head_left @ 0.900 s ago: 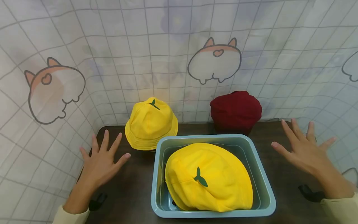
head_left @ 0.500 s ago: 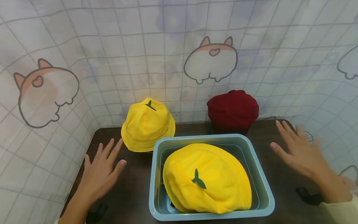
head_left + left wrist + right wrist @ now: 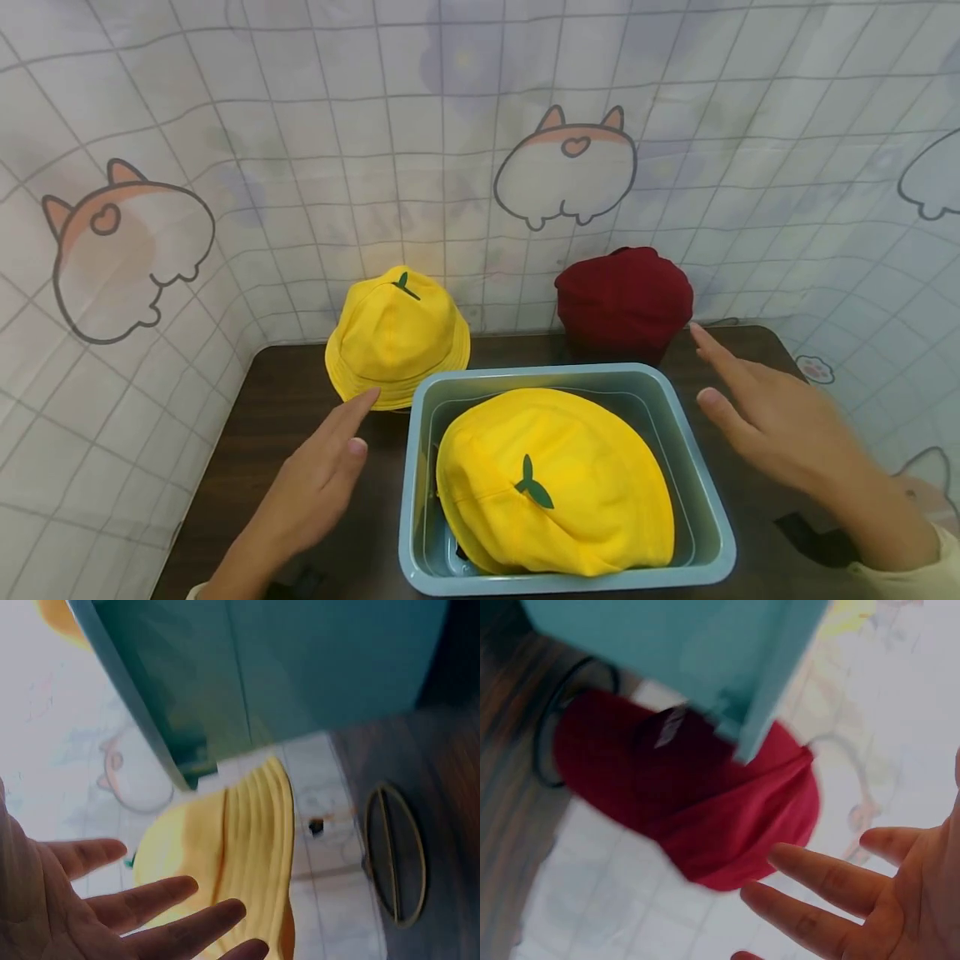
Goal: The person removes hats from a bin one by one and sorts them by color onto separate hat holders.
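Note:
A light blue plastic bin (image 3: 411,483) stands at the front middle of the dark table, and a yellow hat (image 3: 600,475) with a green sprout patch lies in it. My left hand (image 3: 311,487) hangs left of the bin, fingers extended and holding nothing; its fingertips overlap the brim of a second yellow bucket hat (image 3: 397,333). Right of the bin is my right hand (image 3: 780,425), also holding nothing, its palm turned inward. Its fingertips point toward a dark red cap (image 3: 624,300). In the right wrist view, the cap (image 3: 750,802) has a brim with small pale lettering.
Both back hats are raised off the table (image 3: 225,433); a ring-shaped base (image 3: 388,847) shows under the yellow one and a dark ring (image 3: 538,742) under the red one. A white gridded curtain (image 3: 300,208) with cartoon animals encloses the back and sides.
Both hands have moved inward toward the bin, the left to the right and the right to the left. Their spread fingers have drawn together and the palms have turned inward.

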`<act>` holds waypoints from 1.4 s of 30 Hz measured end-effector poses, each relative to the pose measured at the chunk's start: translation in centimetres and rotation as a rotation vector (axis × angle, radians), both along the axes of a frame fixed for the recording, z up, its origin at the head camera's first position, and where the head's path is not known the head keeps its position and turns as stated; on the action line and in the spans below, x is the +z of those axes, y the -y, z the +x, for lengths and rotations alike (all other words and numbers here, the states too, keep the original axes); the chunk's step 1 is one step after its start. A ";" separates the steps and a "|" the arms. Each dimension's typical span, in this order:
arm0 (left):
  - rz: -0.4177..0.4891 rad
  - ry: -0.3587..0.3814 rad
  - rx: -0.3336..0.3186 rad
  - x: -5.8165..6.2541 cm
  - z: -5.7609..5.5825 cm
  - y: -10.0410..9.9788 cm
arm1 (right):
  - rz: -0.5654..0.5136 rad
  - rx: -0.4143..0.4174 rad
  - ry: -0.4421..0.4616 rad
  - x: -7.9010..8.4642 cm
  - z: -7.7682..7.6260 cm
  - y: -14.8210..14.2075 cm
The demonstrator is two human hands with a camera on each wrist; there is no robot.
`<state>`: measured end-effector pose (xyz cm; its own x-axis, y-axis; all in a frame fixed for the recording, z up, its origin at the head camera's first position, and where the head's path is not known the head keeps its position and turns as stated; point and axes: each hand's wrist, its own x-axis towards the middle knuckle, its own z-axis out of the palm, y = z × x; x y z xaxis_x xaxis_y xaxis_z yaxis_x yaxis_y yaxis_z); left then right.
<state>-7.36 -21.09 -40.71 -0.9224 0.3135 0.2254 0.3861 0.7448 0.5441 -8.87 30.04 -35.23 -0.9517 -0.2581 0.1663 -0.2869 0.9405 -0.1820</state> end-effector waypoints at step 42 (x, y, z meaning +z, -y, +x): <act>0.452 0.372 0.031 -3.3 1.3 -6.5 | 0.059 0.818 -0.188 3.2 1.6 14.6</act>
